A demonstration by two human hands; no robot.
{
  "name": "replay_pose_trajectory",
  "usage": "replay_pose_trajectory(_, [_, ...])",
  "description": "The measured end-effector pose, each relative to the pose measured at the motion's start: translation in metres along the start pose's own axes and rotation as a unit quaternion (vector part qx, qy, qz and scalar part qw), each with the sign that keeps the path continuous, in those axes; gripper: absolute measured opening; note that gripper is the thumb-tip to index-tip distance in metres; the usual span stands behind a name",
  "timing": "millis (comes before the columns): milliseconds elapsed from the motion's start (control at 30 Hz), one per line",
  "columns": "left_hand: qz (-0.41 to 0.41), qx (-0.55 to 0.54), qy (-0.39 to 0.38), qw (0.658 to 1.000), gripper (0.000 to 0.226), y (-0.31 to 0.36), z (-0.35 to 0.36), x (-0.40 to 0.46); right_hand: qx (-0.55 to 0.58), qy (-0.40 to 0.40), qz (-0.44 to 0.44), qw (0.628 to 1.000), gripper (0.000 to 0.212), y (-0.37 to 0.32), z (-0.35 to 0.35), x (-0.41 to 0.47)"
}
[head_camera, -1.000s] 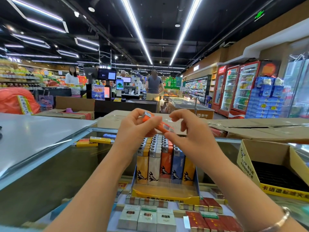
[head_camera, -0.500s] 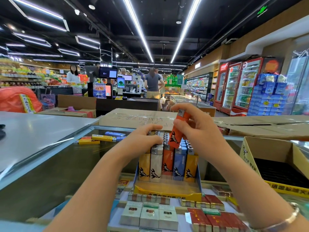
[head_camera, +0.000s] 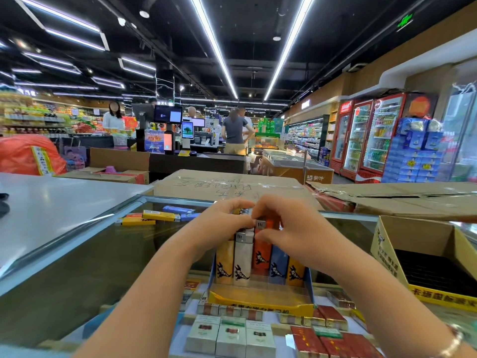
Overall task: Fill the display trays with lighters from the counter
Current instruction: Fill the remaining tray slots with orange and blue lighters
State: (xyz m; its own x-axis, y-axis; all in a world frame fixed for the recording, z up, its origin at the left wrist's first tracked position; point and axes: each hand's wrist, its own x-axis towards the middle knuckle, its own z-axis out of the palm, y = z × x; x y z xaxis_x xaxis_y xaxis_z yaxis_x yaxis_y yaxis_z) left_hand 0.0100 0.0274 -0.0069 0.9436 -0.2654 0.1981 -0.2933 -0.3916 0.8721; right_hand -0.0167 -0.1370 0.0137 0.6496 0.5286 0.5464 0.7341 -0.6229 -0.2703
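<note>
While the left hand [head_camera: 222, 218] rests curled on the tray's [head_camera: 260, 302] lighters [head_camera: 242, 259], the right hand [head_camera: 286, 228] pinches an orange lighter [head_camera: 265, 244].

Lighters [head_camera: 255, 257] stand in the display tray [head_camera: 260, 302] on the counter [head_camera: 77, 254] (loose lighters [head_camera: 157, 216] lie behind-left, an open carton [head_camera: 387, 244] right).

glossy plastic lighters [head_camera: 242, 257], metal caps; glass counter [head_camera: 103, 254].
</note>
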Motion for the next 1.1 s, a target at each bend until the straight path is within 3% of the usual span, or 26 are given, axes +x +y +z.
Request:
replay_pose_trajectory(167, [-0.009, 0.010, 0.006, 1.000, 0.050, 0.000, 0.000, 0.001, -0.019, -0.022, 0.015, 0.999, 0.022, 0.002, 0.002, 0.001])
replay_pose_trajectory(333, [-0.015, 0.005, 0.009, 1.000, 0.050, 0.000, 0.000, 0.001, -0.036, -0.047, 0.024, 0.998, 0.038, 0.004, 0.003, 0.002])
replay_pose_trajectory(467, [-0.013, -0.009, 0.009, 1.000, 0.043, -0.002, -0.002, 0.002, -0.048, -0.045, 0.030, 0.997, 0.026, 0.007, 0.006, 0.004])
replay_pose_trajectory(600, [-0.009, -0.059, 0.119, 0.991, 0.031, -0.010, -0.010, 0.009, -0.024, -0.037, 0.039, 0.998, 0.021, 0.012, 0.006, 0.002])
replay_pose_trajectory(700, [0.003, 0.104, 0.252, 0.962, 0.020, -0.033, -0.025, 0.013, -0.006, -0.024, 0.042, 0.999, 0.018, 0.014, 0.006, 0.001])
replay_pose_trajectory(833, [-0.050, 0.306, 0.323, 0.894, 0.035, -0.080, -0.056, 0.018, -0.008, -0.008, 0.041, 0.999, 0.022, 0.017, 0.008, 0.000])
replay_pose_trajectory(933, [-0.140, 0.450, 0.270, 0.840, 0.047, -0.104, -0.064, 0.027, -0.023, -0.003, 0.035, 0.999, 0.021, 0.019, 0.009, 0.001])
replay_pose_trajectory(1100, [-0.212, 0.497, 0.200, 0.817, 0.052, -0.121, -0.067, 0.036, -0.027, -0.011, 0.033, 0.999, 0.020, 0.019, 0.009, 0.001])
